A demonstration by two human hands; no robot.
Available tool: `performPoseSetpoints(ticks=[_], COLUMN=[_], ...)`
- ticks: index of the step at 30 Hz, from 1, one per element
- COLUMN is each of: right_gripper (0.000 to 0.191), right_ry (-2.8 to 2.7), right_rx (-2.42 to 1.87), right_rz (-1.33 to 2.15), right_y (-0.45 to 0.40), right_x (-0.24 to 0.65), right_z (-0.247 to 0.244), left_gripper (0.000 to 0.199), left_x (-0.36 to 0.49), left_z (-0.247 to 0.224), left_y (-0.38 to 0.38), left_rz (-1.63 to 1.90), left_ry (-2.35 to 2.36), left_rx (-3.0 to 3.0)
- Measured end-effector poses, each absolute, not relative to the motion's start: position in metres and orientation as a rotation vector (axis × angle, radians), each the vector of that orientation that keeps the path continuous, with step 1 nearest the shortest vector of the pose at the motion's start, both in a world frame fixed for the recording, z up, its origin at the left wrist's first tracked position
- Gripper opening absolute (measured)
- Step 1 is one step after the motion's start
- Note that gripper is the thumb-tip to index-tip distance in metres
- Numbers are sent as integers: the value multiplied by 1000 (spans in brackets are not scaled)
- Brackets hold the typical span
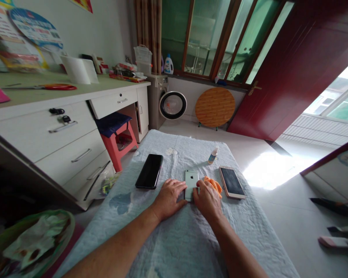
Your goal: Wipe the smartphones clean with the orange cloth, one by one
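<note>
A smartphone [191, 185] with a pale silvery back and a dark apple logo lies face down on the cloth-covered table. Along its left edge rests my left hand [170, 196], fingers stretched out and touching the side. My right hand [208, 199] is at the phone's right edge, thumb on the phone and fingers curled around an orange cloth [214, 185] that bunches out past the knuckles. Part of the cloth is hidden under that hand. To the right lies a rose-gold smartphone [232, 183], screen up. A black smartphone [149, 171] lies to the left.
A small spray bottle [212, 155] stands behind the phones on the pale blue quilted cover [179, 247]. At left are a white desk [81, 131], a pink stool [120, 144] and a waste bin [71, 227]. A round wooden tabletop [215, 107] leans against the far wall.
</note>
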State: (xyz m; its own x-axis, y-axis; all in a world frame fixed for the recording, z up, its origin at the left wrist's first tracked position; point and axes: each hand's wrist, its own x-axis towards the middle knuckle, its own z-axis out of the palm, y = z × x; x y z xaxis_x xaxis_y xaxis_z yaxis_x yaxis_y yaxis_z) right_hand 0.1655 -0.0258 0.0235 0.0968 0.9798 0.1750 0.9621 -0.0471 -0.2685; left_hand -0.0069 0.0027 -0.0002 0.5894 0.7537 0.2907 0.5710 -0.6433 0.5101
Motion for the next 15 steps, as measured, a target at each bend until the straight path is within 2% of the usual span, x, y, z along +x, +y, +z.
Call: performPoseSetpoints(ticks=[7, 15], right_gripper=[10, 39], right_ry=[-1720, -1478], right_rx=[-1898, -1507], right_rz=[161, 541], right_y=[-22, -22], right_x=[173, 154], right_z=[19, 16], left_gripper=[47, 49], left_x=[-6, -6], left_z=[2, 8], left_y=[1, -3], left_rz=[734, 744], left_ry=[1067, 1140], left_rx=[2433, 2360])
